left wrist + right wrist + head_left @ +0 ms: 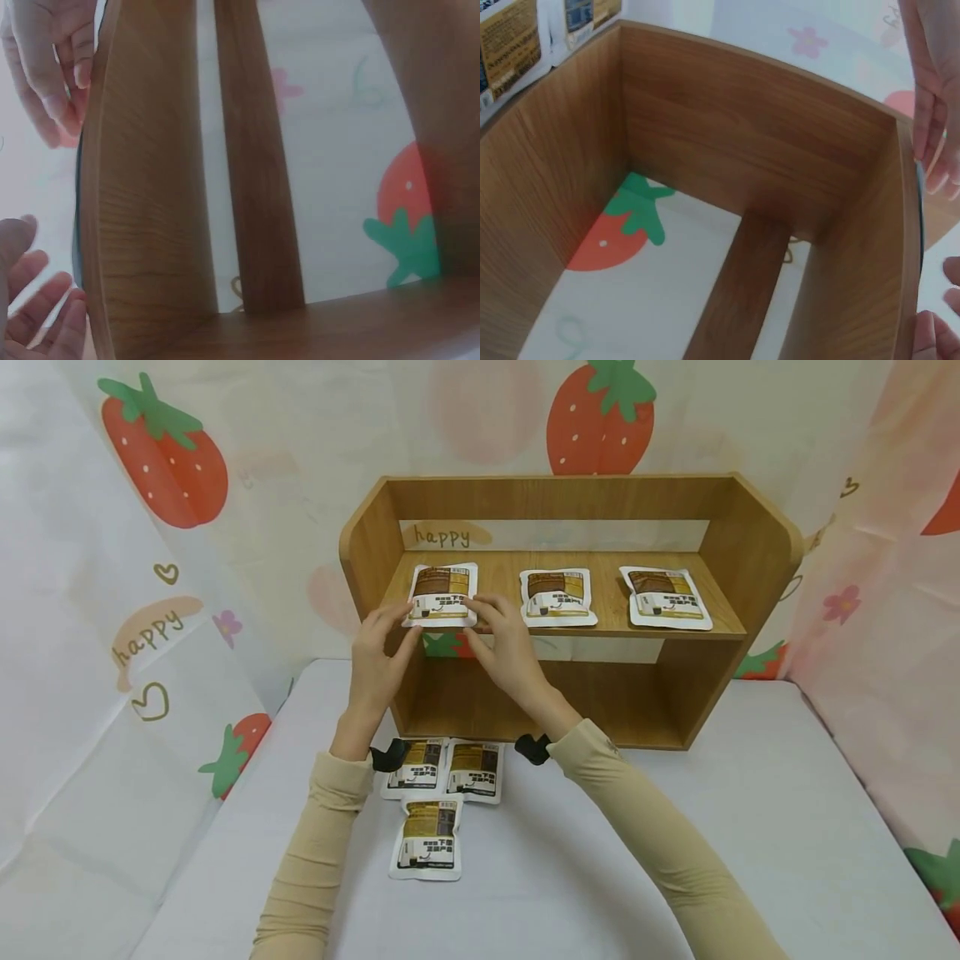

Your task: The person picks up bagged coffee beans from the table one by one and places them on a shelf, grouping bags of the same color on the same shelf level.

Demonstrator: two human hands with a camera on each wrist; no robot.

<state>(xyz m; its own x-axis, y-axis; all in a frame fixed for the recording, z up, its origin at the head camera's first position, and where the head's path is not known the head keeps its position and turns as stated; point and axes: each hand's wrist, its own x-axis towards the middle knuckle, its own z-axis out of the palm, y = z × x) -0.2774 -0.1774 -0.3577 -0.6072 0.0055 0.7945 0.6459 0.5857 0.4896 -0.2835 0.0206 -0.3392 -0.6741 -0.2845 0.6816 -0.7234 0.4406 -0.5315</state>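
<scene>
A white pouch point(442, 595) with a brown and gold label lies at the left of the wooden rack's upper shelf point(498, 564). My left hand point(377, 653) is at its left edge, thumb and fingers spread around the lower left corner. At the opposite edge is my right hand point(512, 647), its fingertips at the lower right corner. Loosely bent fingers of the left hand point(45, 319) and the right hand point(52, 67) show beyond the shelf board in the left wrist view. Farther right on the shelf lie a middle pouch point(557, 597) and a right-hand pouch point(667, 598).
Three similar pouches lie on the white table before the rack: one point(416, 768) partly behind the left wrist strap, one point(475, 771) beside it, one point(427, 839) nearer. The rack's lower compartment point(525, 702) has an open back. Strawberry-printed cloth point(300, 468) hangs behind.
</scene>
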